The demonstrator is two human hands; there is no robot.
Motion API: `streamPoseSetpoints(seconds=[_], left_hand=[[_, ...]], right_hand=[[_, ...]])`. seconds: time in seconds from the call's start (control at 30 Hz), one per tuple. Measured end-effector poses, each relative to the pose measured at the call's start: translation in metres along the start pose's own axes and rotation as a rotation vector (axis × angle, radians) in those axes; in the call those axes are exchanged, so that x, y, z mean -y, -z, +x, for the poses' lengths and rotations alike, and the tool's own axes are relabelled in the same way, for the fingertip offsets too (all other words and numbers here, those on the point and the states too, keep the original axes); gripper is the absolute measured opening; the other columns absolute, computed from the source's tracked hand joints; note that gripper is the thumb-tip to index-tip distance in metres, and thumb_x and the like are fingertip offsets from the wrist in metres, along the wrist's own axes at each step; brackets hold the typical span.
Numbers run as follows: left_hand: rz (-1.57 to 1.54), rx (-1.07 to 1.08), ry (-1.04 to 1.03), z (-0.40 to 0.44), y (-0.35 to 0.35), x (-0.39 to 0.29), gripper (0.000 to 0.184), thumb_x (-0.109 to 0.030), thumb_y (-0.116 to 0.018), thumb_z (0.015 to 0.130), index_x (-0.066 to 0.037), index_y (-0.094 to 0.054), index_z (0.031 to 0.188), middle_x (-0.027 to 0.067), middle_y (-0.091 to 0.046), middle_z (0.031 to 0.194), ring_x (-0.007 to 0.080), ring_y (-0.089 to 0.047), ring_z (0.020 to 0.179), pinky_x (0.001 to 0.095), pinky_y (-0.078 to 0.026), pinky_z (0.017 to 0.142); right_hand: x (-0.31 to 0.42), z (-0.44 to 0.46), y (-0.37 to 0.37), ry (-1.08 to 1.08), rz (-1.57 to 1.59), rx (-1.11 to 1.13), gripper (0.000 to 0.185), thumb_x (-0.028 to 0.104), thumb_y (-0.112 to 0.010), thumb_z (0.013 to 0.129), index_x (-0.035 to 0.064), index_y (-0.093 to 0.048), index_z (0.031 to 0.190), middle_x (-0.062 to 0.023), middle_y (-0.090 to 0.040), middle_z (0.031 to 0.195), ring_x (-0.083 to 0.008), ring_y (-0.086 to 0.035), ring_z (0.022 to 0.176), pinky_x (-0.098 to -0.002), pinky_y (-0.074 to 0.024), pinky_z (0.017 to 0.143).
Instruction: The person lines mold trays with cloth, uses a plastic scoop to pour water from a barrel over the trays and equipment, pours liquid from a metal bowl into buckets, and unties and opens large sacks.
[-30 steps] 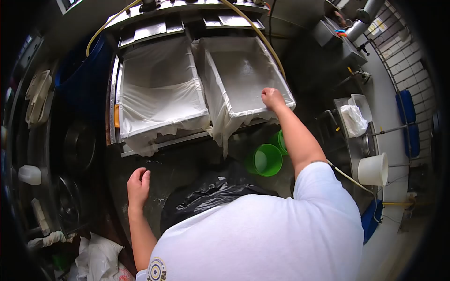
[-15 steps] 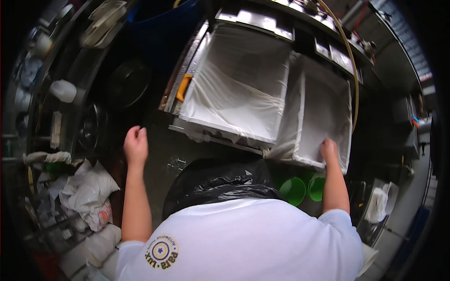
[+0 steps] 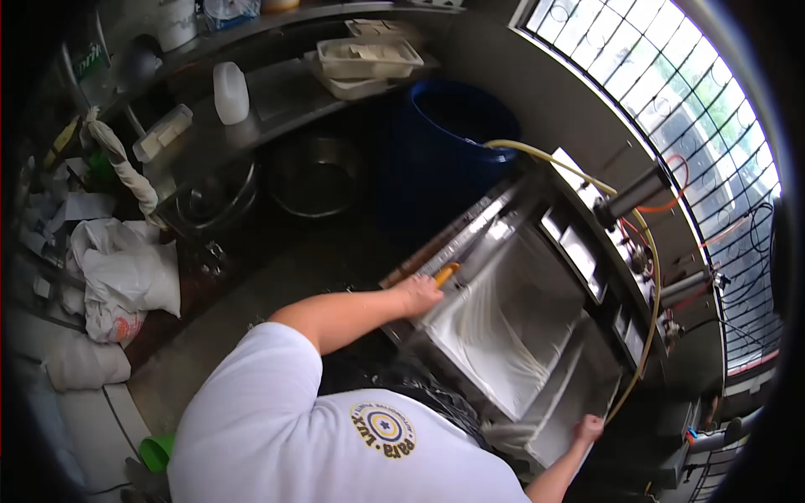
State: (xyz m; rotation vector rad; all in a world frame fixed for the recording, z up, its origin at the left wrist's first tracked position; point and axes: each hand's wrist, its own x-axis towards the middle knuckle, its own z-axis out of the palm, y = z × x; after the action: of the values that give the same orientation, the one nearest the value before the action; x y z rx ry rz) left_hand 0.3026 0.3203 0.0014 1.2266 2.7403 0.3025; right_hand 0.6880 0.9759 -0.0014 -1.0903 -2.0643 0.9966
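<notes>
My left hand (image 3: 419, 296) is closed at the near end of an orange handle (image 3: 448, 273), which lies along the metal edge left of the cloth-lined boxes. What the handle belongs to is hidden. White cloth lines the larger box (image 3: 503, 314) in creased folds. Beside it, to the right, is a narrower cloth-lined box (image 3: 558, 419). My right hand (image 3: 589, 428) is a fist at the right edge of that narrower box; whatever its fingers hold, if anything, cannot be made out.
A blue barrel (image 3: 453, 134) stands beyond the boxes, with a yellow hose (image 3: 650, 293) running along their right side. To the left, a shelf (image 3: 281, 92) carries a white jug (image 3: 231, 92) and plastic trays (image 3: 369, 57). White sacks (image 3: 126, 277) lie at far left.
The view has swung left and up, bringing the barred window into sight. My left hand has moved from beside the boxes to the orange handle. My right hand stays closed near the narrower box.
</notes>
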Motion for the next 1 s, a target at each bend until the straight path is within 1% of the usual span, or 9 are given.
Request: streamPoseSetpoints(seconds=[0.1, 0.13, 0.23, 0.3, 0.4, 0.67, 0.87, 0.97, 1.0], left_hand=[[-0.454, -0.266, 0.076, -0.014, 0.009, 0.007, 0.016, -0.011, -0.056, 0.091, -0.004, -0.059, 0.104, 0.0220, -0.067, 0.102, 0.0389, -0.069, 0.094, 0.0513, -0.055, 0.087], [-0.571, -0.402, 0.090, -0.019, 0.006, 0.020, 0.019, -0.014, -0.057, 0.090, -0.004, -0.058, 0.107, 0.0174, -0.067, 0.094, 0.0312, -0.070, 0.080, 0.0464, -0.057, 0.070], [-1.366, 0.011, 0.626, -0.057, 0.042, 0.036, 0.021, -0.014, -0.058, 0.091, -0.007, -0.060, 0.111, 0.0072, -0.061, 0.083, 0.0197, -0.062, 0.068, 0.0364, -0.055, 0.056], [-1.733, 0.179, 0.711, -0.076, 0.049, 0.054, 0.024, -0.026, -0.064, 0.096, -0.007, -0.061, 0.110, 0.0009, -0.057, 0.079, 0.0113, -0.050, 0.057, 0.0294, -0.052, 0.050], [-1.544, 0.316, 0.530, -0.098, 0.045, 0.079, 0.031, -0.036, -0.071, 0.096, -0.007, -0.063, 0.104, -0.0002, -0.055, 0.078, 0.0092, -0.050, 0.057, 0.0273, -0.049, 0.047], [-2.110, -0.209, 0.516, -0.188, 0.142, 0.140, 0.024, -0.023, -0.061, 0.101, 0.001, -0.062, 0.097, -0.0022, -0.046, 0.062, 0.0084, -0.045, 0.048, 0.0275, -0.045, 0.046], [-1.406, -1.041, 0.436, -0.177, 0.285, 0.227, 0.022, -0.028, -0.056, 0.107, -0.007, -0.059, 0.101, -0.0070, -0.048, 0.069, -0.0001, -0.040, 0.048, 0.0172, -0.034, 0.042], [-0.288, -1.224, 0.596, -0.129, 0.352, 0.300, 0.043, -0.034, -0.066, 0.099, 0.004, -0.059, 0.081, 0.0276, -0.065, 0.073, 0.0473, -0.064, 0.067, 0.0523, -0.049, 0.060], [-0.092, -1.156, 0.601, -0.114, 0.371, 0.333, 0.044, -0.036, -0.066, 0.097, 0.005, -0.063, 0.083, 0.0300, -0.067, 0.079, 0.0503, -0.066, 0.079, 0.0537, -0.052, 0.066]], right_hand=[[0.245, -0.090, -0.070, 0.032, 0.502, -0.231, 0.010, 0.013, -0.054, 0.093, 0.0086, -0.059, 0.085, 0.0008, -0.056, 0.068, -0.0094, -0.055, 0.055, -0.0218, -0.0427, 0.048], [0.299, -0.120, -0.100, 0.072, 0.527, -0.279, 0.013, 0.015, -0.055, 0.096, 0.0059, -0.065, 0.097, -0.0020, -0.062, 0.076, -0.0109, -0.060, 0.064, -0.0233, -0.0501, 0.059], [0.433, -0.219, -0.209, 0.463, 0.059, 0.410, 0.033, 0.014, -0.058, 0.099, -0.0040, -0.066, 0.126, -0.0112, -0.071, 0.115, -0.0196, -0.070, 0.098, -0.0295, -0.0558, 0.084], [0.453, -0.257, -0.267, 0.578, -0.026, 0.490, 0.029, 0.002, -0.064, 0.096, -0.0002, -0.068, 0.124, -0.0110, -0.074, 0.108, -0.0172, -0.071, 0.097, -0.0314, -0.0558, 0.086], [0.492, -0.277, -0.299, 0.600, -0.038, 0.491, 0.013, 0.003, -0.067, 0.094, -0.0003, -0.069, 0.106, -0.0107, -0.072, 0.096, -0.0161, -0.069, 0.086, -0.0301, -0.0547, 0.078], [0.487, -0.279, -0.312, 0.525, 0.072, 0.452, 0.005, 0.004, -0.068, 0.094, 0.0000, -0.066, 0.096, -0.0066, -0.066, 0.081, -0.0132, -0.063, 0.073, -0.0282, -0.0510, 0.069], [0.458, -0.293, -0.325, 0.453, 0.013, 0.521, 0.007, 0.006, -0.066, 0.096, -0.0017, -0.065, 0.096, -0.0078, -0.066, 0.080, -0.0137, -0.064, 0.070, -0.0285, -0.0516, 0.065], [0.469, -0.306, -0.324, 0.564, -0.057, 0.564, 0.009, 0.007, -0.069, 0.093, -0.0011, -0.066, 0.096, -0.0149, -0.069, 0.086, -0.0249, -0.068, 0.073, -0.0350, -0.0548, 0.069], [0.465, -0.307, -0.322, 0.547, -0.061, 0.585, 0.010, 0.008, -0.069, 0.093, -0.0009, -0.066, 0.096, -0.0152, -0.069, 0.086, -0.0261, -0.069, 0.074, -0.0358, -0.0553, 0.069]])
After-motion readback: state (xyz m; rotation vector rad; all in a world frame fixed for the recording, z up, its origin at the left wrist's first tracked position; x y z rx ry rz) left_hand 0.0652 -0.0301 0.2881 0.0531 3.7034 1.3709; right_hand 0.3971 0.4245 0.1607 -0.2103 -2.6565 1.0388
